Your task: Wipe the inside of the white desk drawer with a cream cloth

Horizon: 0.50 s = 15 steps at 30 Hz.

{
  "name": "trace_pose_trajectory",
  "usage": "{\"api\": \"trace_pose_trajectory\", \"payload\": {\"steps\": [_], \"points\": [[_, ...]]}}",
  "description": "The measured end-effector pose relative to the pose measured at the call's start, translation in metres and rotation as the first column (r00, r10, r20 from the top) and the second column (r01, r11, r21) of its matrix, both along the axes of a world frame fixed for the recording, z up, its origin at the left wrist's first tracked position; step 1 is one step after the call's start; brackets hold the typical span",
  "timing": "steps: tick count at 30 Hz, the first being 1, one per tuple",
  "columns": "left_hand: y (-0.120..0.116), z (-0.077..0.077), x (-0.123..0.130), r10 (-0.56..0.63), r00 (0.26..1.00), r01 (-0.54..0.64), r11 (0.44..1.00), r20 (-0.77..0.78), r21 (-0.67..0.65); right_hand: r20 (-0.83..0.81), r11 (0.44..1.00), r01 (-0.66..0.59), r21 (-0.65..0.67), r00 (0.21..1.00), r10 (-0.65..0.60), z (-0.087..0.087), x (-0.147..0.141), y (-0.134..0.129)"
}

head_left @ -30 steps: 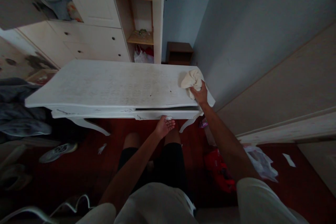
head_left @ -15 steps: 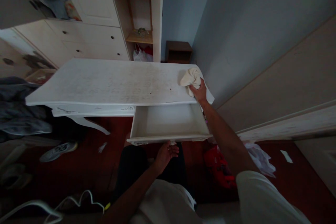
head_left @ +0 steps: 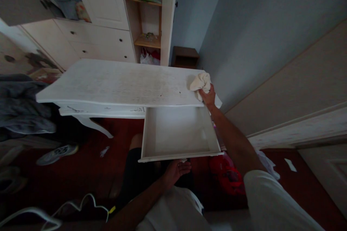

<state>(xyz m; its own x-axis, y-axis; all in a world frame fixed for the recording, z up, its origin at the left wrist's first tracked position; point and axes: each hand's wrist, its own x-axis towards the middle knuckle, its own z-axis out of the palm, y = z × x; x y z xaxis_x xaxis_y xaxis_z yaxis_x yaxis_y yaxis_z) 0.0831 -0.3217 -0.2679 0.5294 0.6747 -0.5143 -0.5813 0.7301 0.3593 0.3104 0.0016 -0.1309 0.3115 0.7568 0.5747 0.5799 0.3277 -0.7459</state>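
Observation:
A white table [head_left: 114,79] with a smudged, marked top stands before me. Its drawer [head_left: 179,131] is pulled out towards my lap, and the inside looks bare. Under the drawer's front edge, my left hand [head_left: 177,171] has its fingers curled at the knob, which is mostly hidden. At the right end of the tabletop, my right hand [head_left: 208,95] grips a bunched cream cloth [head_left: 201,82] resting on the surface.
Behind the table are a white wardrobe [head_left: 100,39] and a small brown cabinet [head_left: 185,56]. Grey clothing [head_left: 21,104] lies at left, a shoe [head_left: 56,154] on the red floor. A red bag [head_left: 229,175] sits below my right arm, beside the wall [head_left: 260,43].
The drawer has slid further out towards me, my left hand moving back with it. My right hand stays on the cloth at the table's right end. The view has shifted slightly.

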Motion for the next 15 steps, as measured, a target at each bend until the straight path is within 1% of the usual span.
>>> {"api": "trace_pose_trajectory", "payload": {"steps": [5, 8, 10, 12, 14, 15], "points": [[0.000, -0.017, 0.000, 0.012, 1.000, -0.011, 0.999, -0.014, 0.031, -0.170, 0.998, 0.052, 0.039, 0.984, -0.045, 0.001, 0.000, -0.012], [0.000, -0.024, -0.002, 0.011, 1.000, -0.010, 1.000, -0.014, 0.022, -0.297, 0.997, 0.051, 0.066, 0.954, -0.030, 0.002, -0.002, -0.032], [0.000, -0.027, -0.003, 0.020, 1.000, -0.020, 1.000, -0.008, 0.021, -0.376, 0.998, 0.040, 0.041, 0.926, -0.022, 0.002, -0.005, -0.054], [0.001, -0.027, -0.003, 0.028, 1.000, -0.028, 0.999, -0.005, 0.032, -0.403, 0.999, 0.038, -0.021, 0.914, -0.044, -0.001, -0.009, -0.082], [0.001, -0.025, -0.002, 0.024, 0.999, -0.023, 0.999, -0.024, 0.039, -0.351, 0.993, 0.067, -0.102, 0.931, -0.099, -0.007, -0.013, -0.113], [0.001, -0.023, -0.001, 0.021, 0.999, -0.019, 0.999, -0.039, 0.046, -0.294, 0.988, 0.049, -0.146, 0.952, -0.091, -0.011, -0.015, -0.127]]}}
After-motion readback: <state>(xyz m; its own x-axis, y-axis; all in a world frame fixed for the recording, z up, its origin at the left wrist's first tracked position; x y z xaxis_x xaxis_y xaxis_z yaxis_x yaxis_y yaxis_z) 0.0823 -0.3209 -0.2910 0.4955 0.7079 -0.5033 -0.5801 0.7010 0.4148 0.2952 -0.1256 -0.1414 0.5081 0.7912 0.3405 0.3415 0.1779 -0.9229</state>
